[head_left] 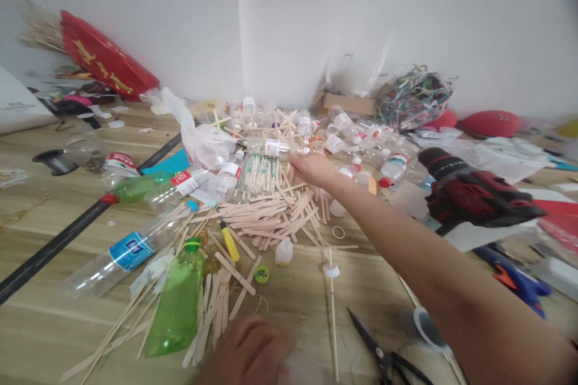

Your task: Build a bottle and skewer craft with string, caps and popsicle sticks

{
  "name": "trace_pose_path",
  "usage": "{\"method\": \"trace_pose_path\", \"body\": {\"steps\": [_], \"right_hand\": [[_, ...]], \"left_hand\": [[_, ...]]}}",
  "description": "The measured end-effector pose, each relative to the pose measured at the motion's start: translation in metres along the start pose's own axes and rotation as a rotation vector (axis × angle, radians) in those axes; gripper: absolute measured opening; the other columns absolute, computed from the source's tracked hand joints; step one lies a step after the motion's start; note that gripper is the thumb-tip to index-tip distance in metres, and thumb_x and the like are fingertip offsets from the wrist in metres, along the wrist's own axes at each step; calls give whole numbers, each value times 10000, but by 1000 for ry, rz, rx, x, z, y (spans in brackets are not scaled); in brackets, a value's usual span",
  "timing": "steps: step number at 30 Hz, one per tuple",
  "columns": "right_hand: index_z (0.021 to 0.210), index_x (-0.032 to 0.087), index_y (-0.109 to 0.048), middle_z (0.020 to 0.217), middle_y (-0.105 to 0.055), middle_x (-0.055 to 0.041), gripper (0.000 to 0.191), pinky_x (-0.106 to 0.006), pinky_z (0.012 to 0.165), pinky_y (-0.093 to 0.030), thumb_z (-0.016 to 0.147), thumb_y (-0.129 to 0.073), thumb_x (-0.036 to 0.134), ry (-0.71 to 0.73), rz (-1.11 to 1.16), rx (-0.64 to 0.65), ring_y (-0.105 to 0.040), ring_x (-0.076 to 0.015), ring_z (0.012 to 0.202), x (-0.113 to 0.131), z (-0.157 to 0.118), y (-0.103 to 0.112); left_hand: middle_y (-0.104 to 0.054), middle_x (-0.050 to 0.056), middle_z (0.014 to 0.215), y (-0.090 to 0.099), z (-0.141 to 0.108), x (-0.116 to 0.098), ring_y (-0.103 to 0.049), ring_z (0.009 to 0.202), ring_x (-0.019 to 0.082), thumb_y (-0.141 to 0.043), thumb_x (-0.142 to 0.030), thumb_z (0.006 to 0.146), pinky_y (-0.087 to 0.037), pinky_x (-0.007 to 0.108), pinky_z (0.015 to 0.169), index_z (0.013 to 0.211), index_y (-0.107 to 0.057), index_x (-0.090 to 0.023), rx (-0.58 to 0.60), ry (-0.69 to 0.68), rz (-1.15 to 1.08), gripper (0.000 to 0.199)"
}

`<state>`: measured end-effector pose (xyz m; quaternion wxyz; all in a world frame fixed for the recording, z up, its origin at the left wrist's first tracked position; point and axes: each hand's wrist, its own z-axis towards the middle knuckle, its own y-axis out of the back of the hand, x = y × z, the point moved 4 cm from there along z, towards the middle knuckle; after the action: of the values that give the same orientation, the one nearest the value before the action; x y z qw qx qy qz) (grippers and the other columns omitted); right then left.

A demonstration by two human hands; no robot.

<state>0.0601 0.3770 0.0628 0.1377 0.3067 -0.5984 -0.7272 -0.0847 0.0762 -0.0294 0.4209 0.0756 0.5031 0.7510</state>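
Observation:
My right hand point(311, 168) reaches far forward over the table, its fingers closed at the cap end of a clear bottle with a white label point(273, 147). That bottle lies on its side above packs of wooden sticks point(261, 173). Under and in front of the hand spreads a pile of loose craft sticks point(271, 216). Blurred at the bottom edge, my left hand point(250, 349) has curled fingers beside something whitish and translucent that I cannot make out. Near it are a green bottle point(176, 304) and more craft sticks.
Black scissors point(382, 355) lie at the bottom, right of a thin stick point(333, 313) with a white disc. A red and black drill point(478, 192) is at the right. Many clear bottles point(343, 123) crowd the back. A black rod point(54, 246) crosses the left side.

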Motion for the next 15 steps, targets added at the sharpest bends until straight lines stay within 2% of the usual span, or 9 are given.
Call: {"method": "trace_pose_path", "body": {"steps": [4,7,8,9,11,12,13,14,15], "right_hand": [[1174,139,-573,991,-686,-75,241,-362,757,-535,1004,-458,265,-63,107,-178,-662,-205,860,17,-42,55],[1227,146,-510,1041,-695,-81,275,-300,727,-503,1019,-339,205,-64,197,-342,-658,-181,836,25,-80,105],[1268,149,-471,1070,-691,-81,293,-293,730,-498,1014,-328,182,-64,249,-453,-653,-170,831,25,-94,123],[1308,154,-441,1078,-694,-78,323,-291,716,-496,994,-367,157,-45,357,-646,-647,-158,790,22,-109,143],[1405,240,-376,1221,-650,-51,506,-279,652,-486,928,-458,93,22,551,-997,-613,-110,679,10,-142,176],[1393,302,-421,1293,-612,-21,548,-274,613,-470,901,-475,66,40,634,-1132,-597,-89,649,2,-157,187],[1332,347,-509,1304,-607,16,523,-275,581,-447,895,-475,62,33,704,-1204,-598,-84,656,-8,-172,196],[1239,362,-602,1237,-648,40,451,-284,555,-418,911,-462,86,9,747,-1206,-615,-93,683,-17,-184,202],[1160,360,-662,1092,-714,44,395,-301,527,-385,923,-448,127,-14,744,-1172,-633,-108,684,-24,-196,205]], "left_hand": [[-731,26,999,-3,-5,2,-638,944,197,-536,-217,881,-530,282,844,1221,-550,-235,-14,7,29,341],[-719,41,1069,-3,-5,-2,-629,992,228,-662,-316,793,-531,312,853,1300,-508,-245,64,44,4,534],[-719,46,1076,-1,-5,-4,-631,992,237,-703,-393,764,-534,318,849,1310,-506,-243,73,36,-2,599],[-721,51,1075,1,-3,-7,-635,987,242,-731,-475,733,-536,323,847,1309,-511,-236,71,24,-3,661],[-725,59,1072,9,0,-13,-643,983,243,-744,-606,681,-537,326,859,1289,-532,-218,55,23,15,752],[-729,59,1066,13,2,-16,-648,979,240,-735,-651,665,-537,325,867,1274,-544,-212,44,26,27,775],[-731,58,1067,17,4,-19,-651,980,238,-725,-675,660,-537,325,876,1263,-553,-211,38,33,37,780],[-732,57,1075,20,5,-21,-653,986,236,-720,-679,664,-537,325,882,1257,-560,-216,37,46,44,769],[-731,56,1084,22,6,-23,-654,993,237,-720,-676,669,-540,325,881,1257,-565,-223,43,56,45,758]]}}
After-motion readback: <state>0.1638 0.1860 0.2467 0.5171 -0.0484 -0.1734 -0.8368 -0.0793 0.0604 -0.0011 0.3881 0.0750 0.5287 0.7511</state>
